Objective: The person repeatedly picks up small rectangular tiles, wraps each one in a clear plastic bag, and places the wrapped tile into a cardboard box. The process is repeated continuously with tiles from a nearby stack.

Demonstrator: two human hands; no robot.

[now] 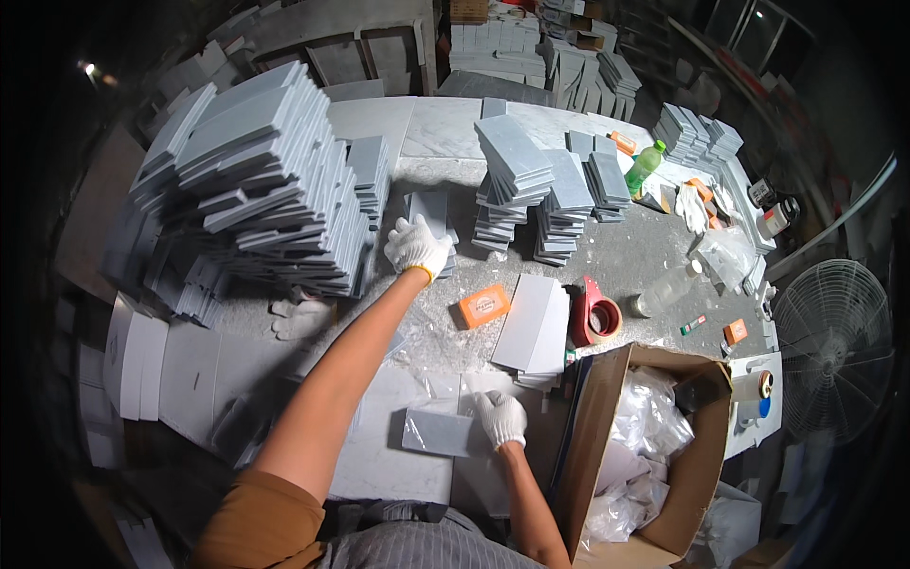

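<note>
My left hand [418, 245], in a white knit glove, reaches out onto a short stack of grey rectangular tiles [429, 207]; the glove hides whether its fingers grip one. Close to my body, my gloved right hand [502, 419] is closed at the right end of a clear plastic bag [469, 398], beside a grey tile [439, 432] that lies under or inside shiny film on the pale slab. An orange sanding pad [483, 306] lies between my hands. Right of it are white tiles [527, 321] and a red tape dispenser [594, 313].
A tall tile pile [270, 171] rises at the left. More grey stacks [512, 153] stand at the back. A cardboard box [711, 455] of plastic bags is at the right, near a clear bottle [665, 290], a green bottle [645, 168] and a fan [830, 352].
</note>
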